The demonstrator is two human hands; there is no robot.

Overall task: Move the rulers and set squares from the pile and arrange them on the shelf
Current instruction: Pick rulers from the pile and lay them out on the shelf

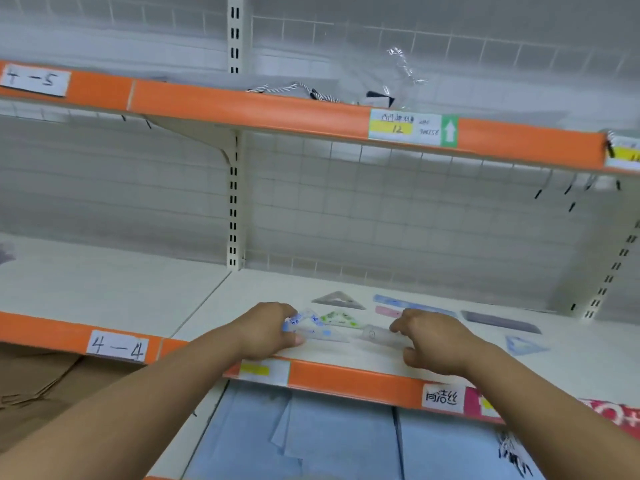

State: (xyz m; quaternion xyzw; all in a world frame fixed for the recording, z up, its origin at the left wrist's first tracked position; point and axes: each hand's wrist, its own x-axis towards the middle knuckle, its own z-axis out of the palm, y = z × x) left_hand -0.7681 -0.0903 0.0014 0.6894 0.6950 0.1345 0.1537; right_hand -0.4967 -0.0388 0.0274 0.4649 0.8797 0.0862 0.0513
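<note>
Left hand (266, 332) pinches a set square (306, 325), right hand (438, 341) a clear ruler (375, 332), seemingly arranging on the shelf (242, 292); next, align them.

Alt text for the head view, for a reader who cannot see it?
At a white shelf with an orange front edge, the left hand grips a clear blue-printed set square and the right hand curls over a clear plastic ruler. Behind them lie more coloured rulers and set squares.
</note>
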